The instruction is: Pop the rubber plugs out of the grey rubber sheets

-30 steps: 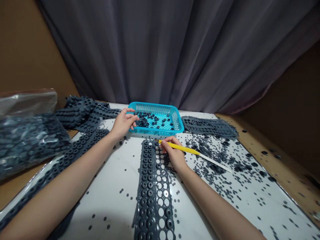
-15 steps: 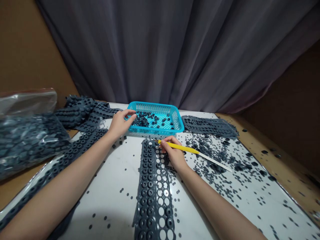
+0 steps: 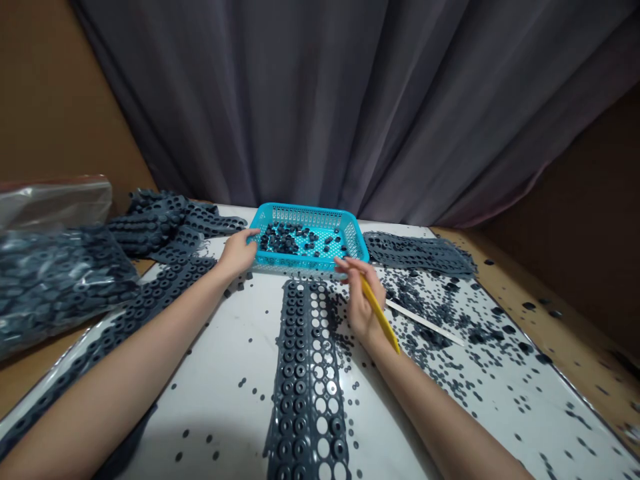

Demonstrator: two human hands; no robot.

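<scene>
My left hand (image 3: 239,253) is at the left end of the turquoise plastic basket (image 3: 357,230), its fingers closed on the rim. Small black rubber rings (image 3: 283,240) lie heaped in the basket, mostly on its left side. By the basket's front right corner is my right hand (image 3: 364,297), with a slim yellow tool (image 3: 380,313) held along the palm, its rear end pointing back over the wrist; its fingertips reach the front rim. Below the basket a black rubber sheet (image 3: 307,387) lies lengthwise, with rings in its left rows and mostly open round holes on its right.
Many small black discs (image 3: 435,307) are scattered on the white tabletop at the right, around a thin white strip (image 3: 425,321). A clear bag (image 3: 60,287) of black parts stands at left, beside piled rubber sheets (image 3: 160,223). Another sheet (image 3: 420,253) lies right of the basket. A grey curtain (image 3: 300,100) hangs behind.
My left hand has moved from above the rings to the basket's left rim. My right hand has risen from the sheet to the basket's front right, and the yellow tool has swung back.
</scene>
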